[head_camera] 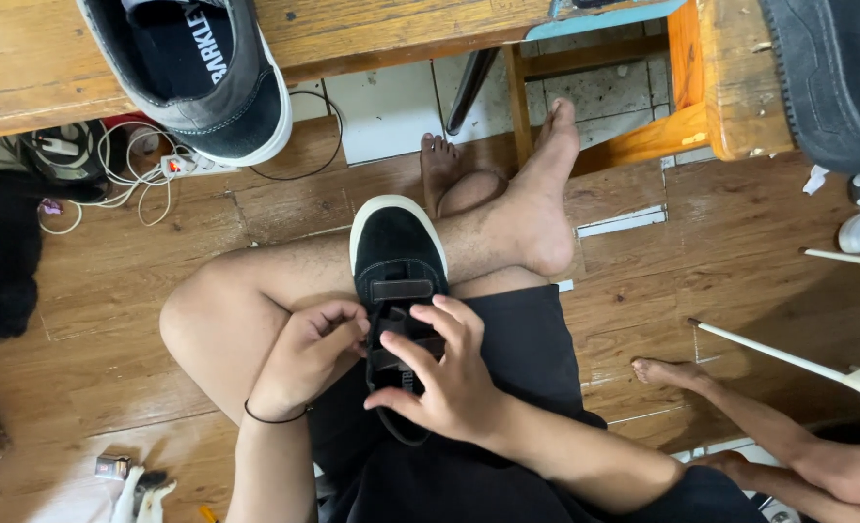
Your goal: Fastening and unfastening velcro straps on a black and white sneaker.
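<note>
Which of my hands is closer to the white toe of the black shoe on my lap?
Left. The left hand pinches the shoe's edge just below the white toe of the black shoe. The right hand lies farther back, over the straps toward the heel.

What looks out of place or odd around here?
A matching black shoe sits on the wooden table, its toe jutting past the edge, while the left hand and right hand work the straps of the shoe on the lap.

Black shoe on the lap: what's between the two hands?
Head view: between the left hand and the right hand lies the black shoe, at its strap area; both hands touch it, with nothing else between.
</note>
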